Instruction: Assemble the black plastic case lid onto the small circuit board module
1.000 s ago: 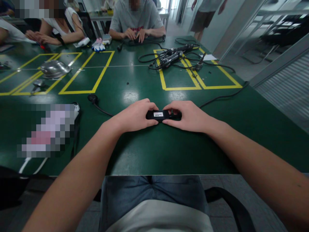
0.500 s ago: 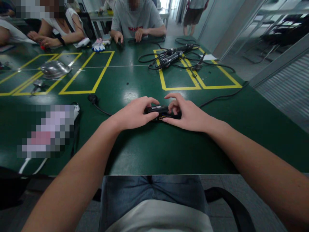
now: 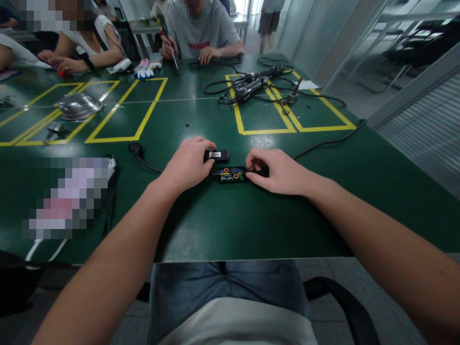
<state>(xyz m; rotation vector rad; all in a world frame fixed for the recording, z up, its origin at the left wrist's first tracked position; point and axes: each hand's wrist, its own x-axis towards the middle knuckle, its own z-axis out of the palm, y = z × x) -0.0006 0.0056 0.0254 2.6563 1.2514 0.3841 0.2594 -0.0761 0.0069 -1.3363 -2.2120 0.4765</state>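
Note:
My left hand (image 3: 192,162) grips a black plastic cover (image 3: 218,155) with a white label, just beyond an uncovered black electronics case (image 3: 231,181). Inside the case a green circuit board (image 3: 226,177) shows, with copper-coloured coils and thin coloured wires. The case lies on the green table. At its right end my right hand (image 3: 275,170) is closed, thumb and fingers around the black cable end (image 3: 264,171). A black cord (image 3: 325,143) runs off to the right. Left of my left hand lies the cord's black plug (image 3: 135,148).
Beyond my hands, black cylindrical tools (image 3: 253,86) with tangled cables lie across yellow tape outlines. A metal bowl-shaped part (image 3: 79,105) stands at left, and a pixelated object (image 3: 68,196) lies nearer. Across the table a person (image 3: 203,36) holds a long thin tool.
The labelled cover has come off the case and moved away to the far left side with my left hand, exposing the board. The person opposite has raised a tool.

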